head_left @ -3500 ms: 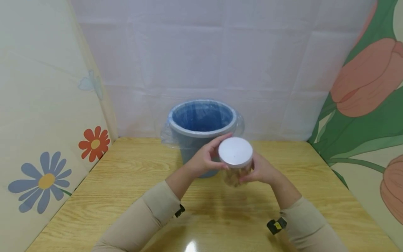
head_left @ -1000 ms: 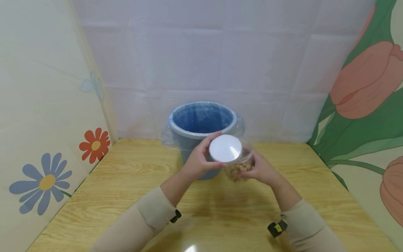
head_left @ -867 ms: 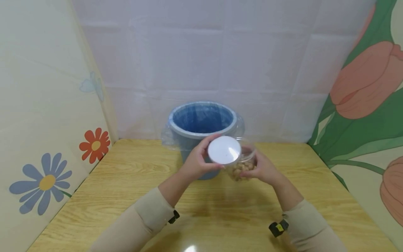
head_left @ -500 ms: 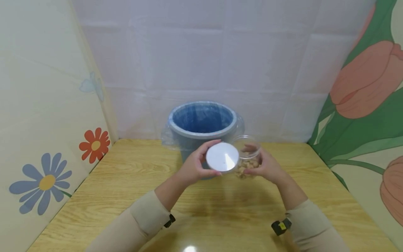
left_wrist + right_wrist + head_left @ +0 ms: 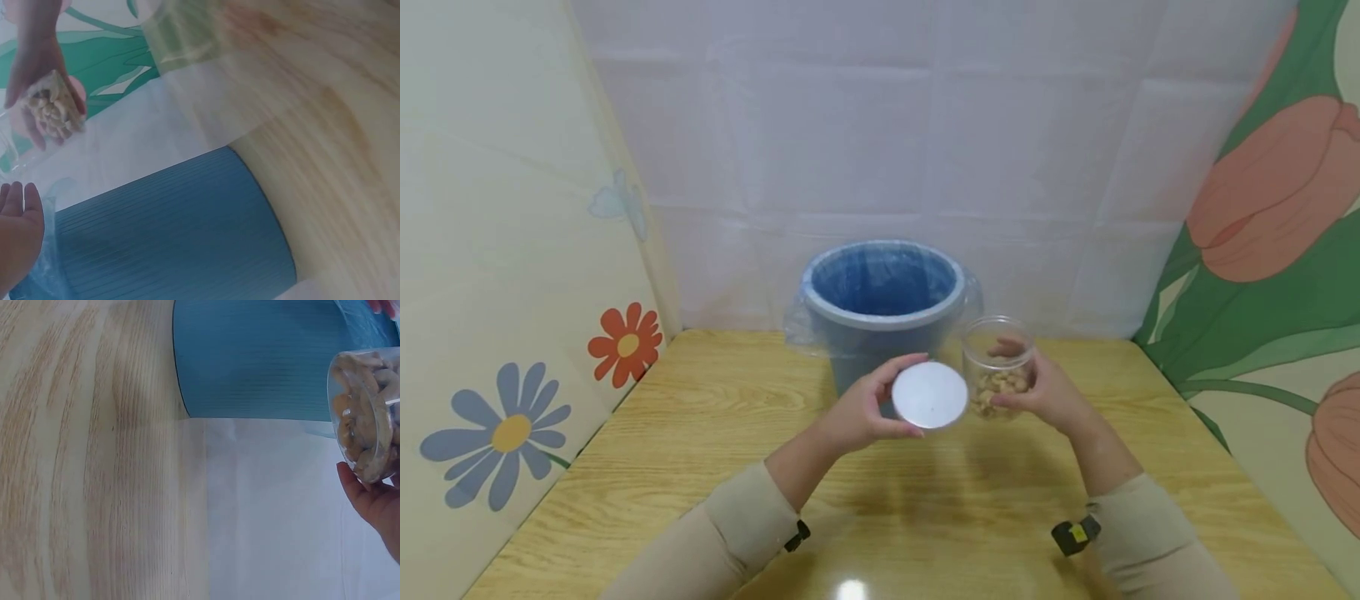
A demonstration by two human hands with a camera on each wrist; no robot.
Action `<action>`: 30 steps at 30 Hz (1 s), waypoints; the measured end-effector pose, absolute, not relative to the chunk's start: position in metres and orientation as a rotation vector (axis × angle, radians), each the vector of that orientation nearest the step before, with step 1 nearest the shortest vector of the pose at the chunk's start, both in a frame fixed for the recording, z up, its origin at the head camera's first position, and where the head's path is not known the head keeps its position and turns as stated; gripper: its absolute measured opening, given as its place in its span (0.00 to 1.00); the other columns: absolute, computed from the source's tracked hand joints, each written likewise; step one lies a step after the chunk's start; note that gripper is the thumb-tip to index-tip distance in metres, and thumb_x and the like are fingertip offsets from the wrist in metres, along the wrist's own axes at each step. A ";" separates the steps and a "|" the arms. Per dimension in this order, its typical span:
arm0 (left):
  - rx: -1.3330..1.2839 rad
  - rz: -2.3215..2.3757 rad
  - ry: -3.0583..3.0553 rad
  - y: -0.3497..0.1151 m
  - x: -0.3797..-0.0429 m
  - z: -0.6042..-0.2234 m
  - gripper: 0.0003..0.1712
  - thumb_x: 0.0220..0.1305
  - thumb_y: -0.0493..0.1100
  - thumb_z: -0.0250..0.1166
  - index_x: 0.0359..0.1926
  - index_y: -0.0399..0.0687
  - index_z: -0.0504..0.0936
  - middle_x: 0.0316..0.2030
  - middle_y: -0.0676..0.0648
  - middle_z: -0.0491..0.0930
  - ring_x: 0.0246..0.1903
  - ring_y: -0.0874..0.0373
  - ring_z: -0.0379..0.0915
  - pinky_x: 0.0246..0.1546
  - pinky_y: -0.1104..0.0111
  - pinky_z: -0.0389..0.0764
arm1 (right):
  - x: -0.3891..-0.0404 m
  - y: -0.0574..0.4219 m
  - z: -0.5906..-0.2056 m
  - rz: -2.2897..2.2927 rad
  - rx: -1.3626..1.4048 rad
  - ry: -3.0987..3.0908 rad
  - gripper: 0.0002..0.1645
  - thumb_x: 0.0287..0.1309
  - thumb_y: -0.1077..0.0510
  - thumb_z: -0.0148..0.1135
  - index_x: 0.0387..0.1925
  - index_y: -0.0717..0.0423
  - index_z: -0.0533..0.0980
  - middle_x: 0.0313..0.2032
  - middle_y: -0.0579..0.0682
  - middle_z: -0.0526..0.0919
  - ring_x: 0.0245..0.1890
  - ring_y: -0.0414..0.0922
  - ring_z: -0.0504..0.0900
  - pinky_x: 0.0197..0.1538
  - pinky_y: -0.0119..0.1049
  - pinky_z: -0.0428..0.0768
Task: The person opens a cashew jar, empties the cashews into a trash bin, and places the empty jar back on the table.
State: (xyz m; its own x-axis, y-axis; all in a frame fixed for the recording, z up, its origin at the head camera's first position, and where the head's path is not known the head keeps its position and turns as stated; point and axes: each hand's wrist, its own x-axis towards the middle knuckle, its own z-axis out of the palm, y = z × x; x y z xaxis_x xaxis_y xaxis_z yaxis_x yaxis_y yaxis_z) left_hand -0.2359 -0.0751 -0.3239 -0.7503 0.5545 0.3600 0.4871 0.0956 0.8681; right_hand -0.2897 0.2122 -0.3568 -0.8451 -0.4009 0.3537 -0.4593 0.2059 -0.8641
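Note:
My left hand [image 5: 867,410] holds a round white lid [image 5: 930,395] by its edge, thumb in front and fingers behind. Just to the right, my right hand [image 5: 1054,390] grips a clear plastic jar [image 5: 998,354] around its side. The jar's mouth is uncovered, and tan nut-like pieces [image 5: 998,385] fill its lower part. Lid and jar are apart, both held above the table. In the right wrist view the jar [image 5: 369,419] shows from below, with fingers [image 5: 359,490] against it. The lid does not show in the left wrist view.
A blue bin [image 5: 880,321] with a clear plastic liner [image 5: 805,321] over its rim stands behind the hands on the wood-grain table [image 5: 722,392]. A white cloth [image 5: 820,125] hangs at the back, with flower-patterned panels on both sides.
The lid has come off the jar. My left hand has moved it left and down, while my right hand has shifted right with the jar, widening the gap.

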 end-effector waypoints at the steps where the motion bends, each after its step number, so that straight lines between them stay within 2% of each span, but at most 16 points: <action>1: 1.086 1.745 2.270 -0.075 -0.236 -0.326 0.48 0.40 0.27 0.71 0.65 0.34 0.59 0.60 0.36 0.64 0.57 0.43 0.64 0.57 0.54 0.66 | -0.290 0.212 -0.356 1.753 0.857 -2.399 0.49 0.38 0.71 0.70 0.62 0.63 0.55 0.58 0.65 0.65 0.47 0.38 0.74 0.45 0.34 0.79; 13: 1.093 1.534 2.365 -0.072 -0.240 -0.349 0.48 0.40 0.34 0.75 0.64 0.36 0.62 0.59 0.39 0.68 0.56 0.47 0.67 0.57 0.57 0.67 | -0.289 0.213 -0.356 1.748 0.852 -2.389 0.48 0.38 0.72 0.69 0.62 0.66 0.55 0.57 0.67 0.66 0.46 0.37 0.74 0.46 0.32 0.77; 20: 1.062 1.478 2.456 -0.077 -0.271 -0.389 0.51 0.35 0.41 0.78 0.64 0.46 0.64 0.57 0.47 0.70 0.55 0.54 0.69 0.57 0.59 0.68 | -0.289 0.212 -0.357 1.753 0.848 -2.388 0.48 0.38 0.73 0.69 0.61 0.66 0.55 0.57 0.68 0.66 0.46 0.37 0.74 0.46 0.32 0.77; 21: 1.062 1.459 2.465 -0.077 -0.272 -0.391 0.52 0.35 0.42 0.78 0.64 0.45 0.64 0.57 0.47 0.70 0.55 0.54 0.69 0.57 0.58 0.67 | -0.289 0.212 -0.358 1.752 0.843 -2.390 0.48 0.38 0.72 0.69 0.61 0.66 0.55 0.57 0.67 0.66 0.46 0.37 0.74 0.46 0.32 0.77; 28: 1.093 1.190 2.605 -0.079 -0.277 -0.398 0.53 0.33 0.53 0.78 0.64 0.57 0.65 0.59 0.49 0.70 0.57 0.55 0.66 0.56 0.60 0.68 | -0.290 0.216 -0.359 1.774 0.832 -2.384 0.48 0.38 0.72 0.69 0.62 0.63 0.55 0.58 0.66 0.65 0.47 0.38 0.74 0.45 0.34 0.78; 30: 1.109 1.106 2.635 -0.079 -0.278 -0.401 0.53 0.33 0.56 0.77 0.64 0.57 0.65 0.59 0.49 0.69 0.57 0.55 0.66 0.57 0.60 0.68 | -0.290 0.217 -0.359 1.772 0.828 -2.383 0.48 0.39 0.72 0.69 0.62 0.61 0.55 0.58 0.65 0.65 0.47 0.37 0.74 0.46 0.33 0.78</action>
State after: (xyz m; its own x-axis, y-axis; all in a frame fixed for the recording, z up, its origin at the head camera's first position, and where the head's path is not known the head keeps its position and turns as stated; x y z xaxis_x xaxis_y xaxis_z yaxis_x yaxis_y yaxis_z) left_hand -0.2781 -0.0793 -0.4007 -0.7358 0.6486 0.1949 0.5933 0.4787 0.6472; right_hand -0.2905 0.2174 -0.3591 -0.8541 -0.3812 0.3538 -0.4485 0.1954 -0.8722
